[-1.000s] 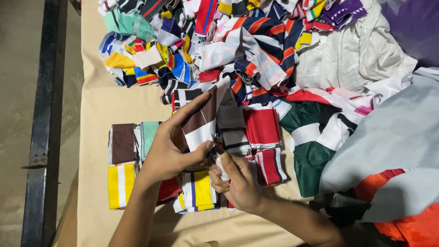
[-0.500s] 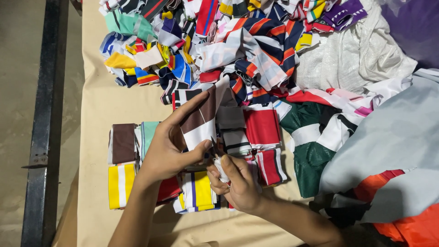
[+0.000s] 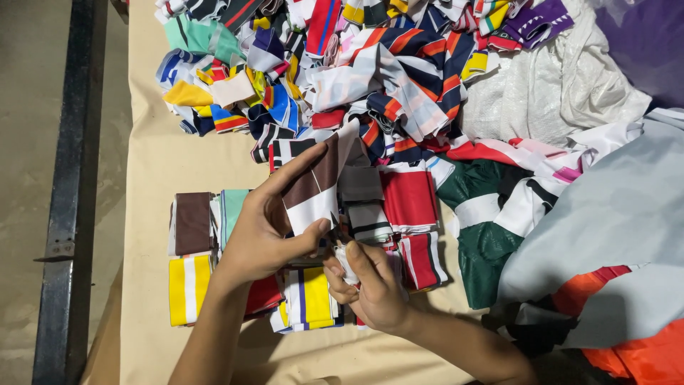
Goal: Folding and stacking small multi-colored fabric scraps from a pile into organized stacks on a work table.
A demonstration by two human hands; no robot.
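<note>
My left hand [image 3: 265,227] grips a brown and white fabric strip [image 3: 313,187], holding it up above the folded stacks with the thumb on its lower white edge. My right hand [image 3: 368,286] pinches the strip's lower white end just below the left thumb. Under both hands lie neat stacks of folded collar pieces: a brown one [image 3: 192,222], a yellow and white one [image 3: 189,289], a yellow, purple and white one [image 3: 311,299], a red one [image 3: 407,197] and a red striped one [image 3: 422,259].
A large loose heap of multicoloured striped fabric pieces [image 3: 335,64] covers the far side of the beige table [image 3: 157,164]. Green and white cloth [image 3: 491,221], grey fabric [image 3: 627,214] and a white bag [image 3: 556,93] lie to the right. A dark metal rail [image 3: 68,185] runs along the left.
Almost nothing differs; both hands stay on the brown and white strip, with only slight finger shifts at its lower end.
</note>
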